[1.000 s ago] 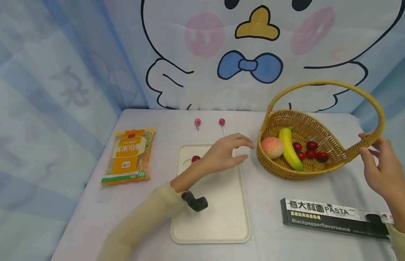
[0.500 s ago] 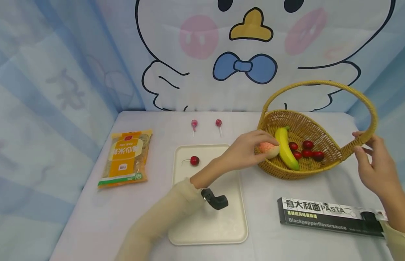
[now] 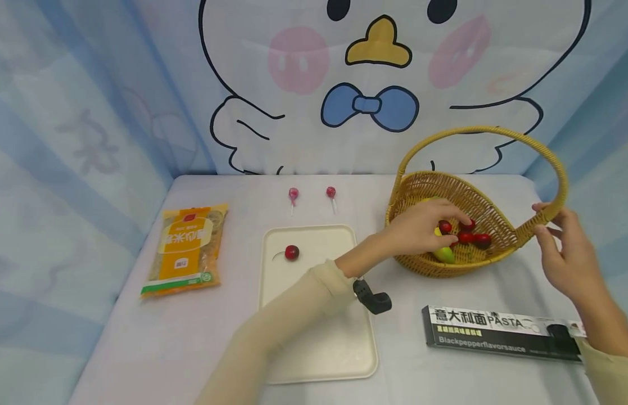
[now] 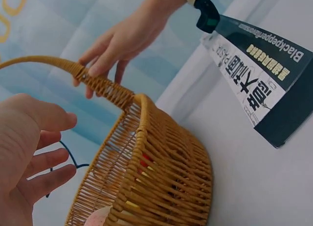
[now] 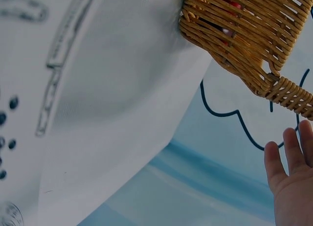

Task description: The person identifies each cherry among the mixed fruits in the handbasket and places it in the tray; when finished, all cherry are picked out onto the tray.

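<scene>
In the head view my left hand point(image 3: 426, 226) reaches over the wicker basket point(image 3: 473, 198), its thumb and fingers apart just above several red cherries point(image 3: 482, 241). It covers most of the banana point(image 3: 444, 255). The peach, hidden there, shows partly inside the basket as a pale pink curve point(image 4: 99, 217) in the left wrist view. That view shows nothing between the left fingers. My right hand point(image 3: 566, 256) grips the basket's handle point(image 4: 105, 85) low on its right side, thumb on one side and fingers on the other.
A cream tray point(image 3: 344, 360) bearing one cherry point(image 3: 292, 252) lies under my left forearm. A black pasta box point(image 3: 501, 334) is in front of the basket. Two lollipops point(image 3: 331, 192) lie behind the tray, and an orange food bag point(image 3: 184, 250) is at the left.
My left hand has moved right from above the tray, past the peach, to over the cherries in the basket. The right hand keeps its grip on the handle; the head view has shifted slightly.
</scene>
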### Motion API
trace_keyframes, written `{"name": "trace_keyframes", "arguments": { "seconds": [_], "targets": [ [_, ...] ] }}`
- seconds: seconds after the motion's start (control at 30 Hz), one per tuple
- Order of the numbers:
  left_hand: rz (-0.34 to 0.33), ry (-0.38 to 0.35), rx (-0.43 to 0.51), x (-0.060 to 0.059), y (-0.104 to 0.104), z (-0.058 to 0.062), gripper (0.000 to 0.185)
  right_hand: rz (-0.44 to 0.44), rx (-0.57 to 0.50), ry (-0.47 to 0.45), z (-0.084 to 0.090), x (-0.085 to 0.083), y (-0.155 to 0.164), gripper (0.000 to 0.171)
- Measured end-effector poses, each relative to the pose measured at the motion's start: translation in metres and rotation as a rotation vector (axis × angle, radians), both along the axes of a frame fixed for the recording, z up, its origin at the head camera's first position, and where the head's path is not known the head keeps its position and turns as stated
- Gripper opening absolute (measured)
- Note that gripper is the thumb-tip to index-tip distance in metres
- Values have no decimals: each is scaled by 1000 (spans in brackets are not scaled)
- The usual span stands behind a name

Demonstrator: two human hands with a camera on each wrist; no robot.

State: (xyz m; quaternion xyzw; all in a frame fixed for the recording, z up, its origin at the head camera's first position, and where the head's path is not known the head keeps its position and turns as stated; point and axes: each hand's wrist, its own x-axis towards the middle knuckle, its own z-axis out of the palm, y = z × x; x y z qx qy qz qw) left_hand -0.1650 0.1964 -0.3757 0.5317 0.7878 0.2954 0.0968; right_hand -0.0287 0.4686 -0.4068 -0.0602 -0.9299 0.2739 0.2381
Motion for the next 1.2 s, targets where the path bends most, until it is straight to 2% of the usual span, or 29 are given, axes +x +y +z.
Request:
{"name": "trace_keyframes", "arguments": {
  "seconds": [0.13,0.27,0.4,0.57,0.7,0.9,1.2],
  "targets": [
    [-10,-21,-26,3,6,-1,40,11,2,-11,-1,1,-1,49],
    [-18,5,-13,3,12,-3,39,10,12,-13,1,2,-2,49],
    [-18,13,-42,3,21,-5,39,-2,15,-41,2,4,-2,50],
    [-29,14,-119,-1,35,-5,41,-11,9,-58,0,5,-2,51],
    [-55,-3,-134,-6,47,-2,42,-17,9,-36,1,5,-1,49],
    [-88,-72,-147,-11,58,-1,46,-55,30,-77,2,5,-2,50],
    [20,-284,-229,-19,74,0,48,-16,24,-34,2,0,0,49]
  ]
}}
